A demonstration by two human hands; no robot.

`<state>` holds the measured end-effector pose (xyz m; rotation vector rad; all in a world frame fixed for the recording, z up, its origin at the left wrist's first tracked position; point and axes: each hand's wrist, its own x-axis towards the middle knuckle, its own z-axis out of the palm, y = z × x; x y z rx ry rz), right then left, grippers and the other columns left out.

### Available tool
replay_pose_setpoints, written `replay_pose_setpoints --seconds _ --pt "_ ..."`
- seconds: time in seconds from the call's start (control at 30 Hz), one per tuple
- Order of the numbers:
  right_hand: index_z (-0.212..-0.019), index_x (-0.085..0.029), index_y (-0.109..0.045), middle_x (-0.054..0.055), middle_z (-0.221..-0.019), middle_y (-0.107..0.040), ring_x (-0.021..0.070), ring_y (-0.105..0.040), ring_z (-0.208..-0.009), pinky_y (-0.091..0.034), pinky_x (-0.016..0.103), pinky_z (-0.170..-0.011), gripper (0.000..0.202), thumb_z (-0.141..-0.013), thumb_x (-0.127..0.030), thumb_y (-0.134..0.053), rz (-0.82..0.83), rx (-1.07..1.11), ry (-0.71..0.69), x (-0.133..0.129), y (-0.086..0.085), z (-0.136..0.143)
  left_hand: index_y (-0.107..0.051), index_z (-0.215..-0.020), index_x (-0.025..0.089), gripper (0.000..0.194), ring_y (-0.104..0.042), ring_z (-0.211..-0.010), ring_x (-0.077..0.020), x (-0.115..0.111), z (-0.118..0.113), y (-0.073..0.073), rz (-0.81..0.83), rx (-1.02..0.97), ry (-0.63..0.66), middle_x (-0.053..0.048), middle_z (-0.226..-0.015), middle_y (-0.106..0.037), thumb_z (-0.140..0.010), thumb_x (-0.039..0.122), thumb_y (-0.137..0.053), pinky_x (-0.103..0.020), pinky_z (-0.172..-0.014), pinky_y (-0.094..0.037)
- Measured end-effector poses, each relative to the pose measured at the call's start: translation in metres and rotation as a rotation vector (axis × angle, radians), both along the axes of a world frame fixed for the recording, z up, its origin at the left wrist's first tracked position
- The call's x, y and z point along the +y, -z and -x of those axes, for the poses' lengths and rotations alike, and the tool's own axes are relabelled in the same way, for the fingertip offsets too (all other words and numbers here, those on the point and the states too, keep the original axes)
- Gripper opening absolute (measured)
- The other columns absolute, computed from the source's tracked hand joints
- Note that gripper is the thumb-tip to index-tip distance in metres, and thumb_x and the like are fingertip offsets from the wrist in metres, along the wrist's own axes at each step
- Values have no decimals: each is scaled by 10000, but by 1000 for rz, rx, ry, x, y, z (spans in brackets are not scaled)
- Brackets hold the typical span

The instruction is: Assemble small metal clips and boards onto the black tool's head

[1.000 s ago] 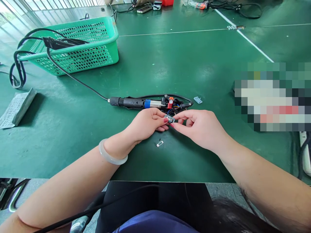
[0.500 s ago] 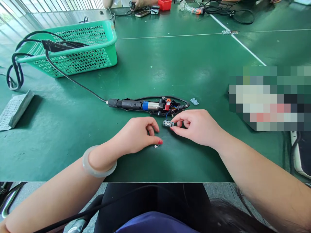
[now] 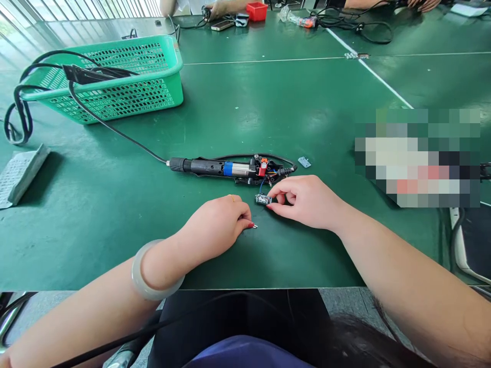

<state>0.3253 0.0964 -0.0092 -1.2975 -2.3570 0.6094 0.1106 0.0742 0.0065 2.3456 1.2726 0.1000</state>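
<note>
My left hand point(image 3: 220, 225) pinches a small silvery metal piece point(image 3: 255, 226) between thumb and finger, just above the table; its exact kind is too small to tell. Beside it, my right hand point(image 3: 301, 201) grips the right end of a little switch-like part point(image 3: 263, 199) with a dark, pale-edged face. A thin blue wire runs from this part up to an opened electric screwdriver point(image 3: 207, 166). The screwdriver lies across the table, with its motor, a red-orange switch and wiring exposed. A small grey plate-like piece point(image 3: 304, 162) rests behind my right hand.
A green basket point(image 3: 126, 94) with black cables stands at the back left. At the left edge lies a wrapped grey packet point(image 3: 23, 176). A blurred-out object point(image 3: 418, 158) is at the right. Other people's hands, cables and a red box point(image 3: 257, 11) are across the table.
My left thumb and finger have closed on the small metal piece that lay on the table and lifted its end slightly. My right hand keeps holding the switch-like part.
</note>
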Motion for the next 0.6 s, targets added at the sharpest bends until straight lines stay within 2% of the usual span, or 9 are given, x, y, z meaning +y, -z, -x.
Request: replay_pose_setpoints --seconds 0.3,0.43,0.6 --pt "-789 -183 -689 -28 -627 -598 83 -474 -524 -376 232 -541 109 -748 -280 -658 -26 -2 -8 0 2 0 -672 -793 217 71 -562 -720 -145 5 -5 8 -42 -134 -94 18 -754 -632 -815 258 -618 -277 -658 -418" --pt "-779 -181 -685 -30 -630 -598 79 -463 -519 -369 233 -539 106 -748 -279 -658 -19 -9 -2 0 2 0 -707 -788 229 114 -591 -778 -148 8 0 7 -68 -164 -92 21 -797 -676 -828 227 -600 -280 -718 -435" --pt "-767 -183 -684 -31 -634 -596 80 -463 -528 -361 234 -540 99 -746 -276 -656 -11 -11 -3 -1 1 0 -723 -821 241 65 -601 -793 -146 12 4 7 -75 -162 -85 28 -821 -677 -774 244 -679 -272 -757 -449"
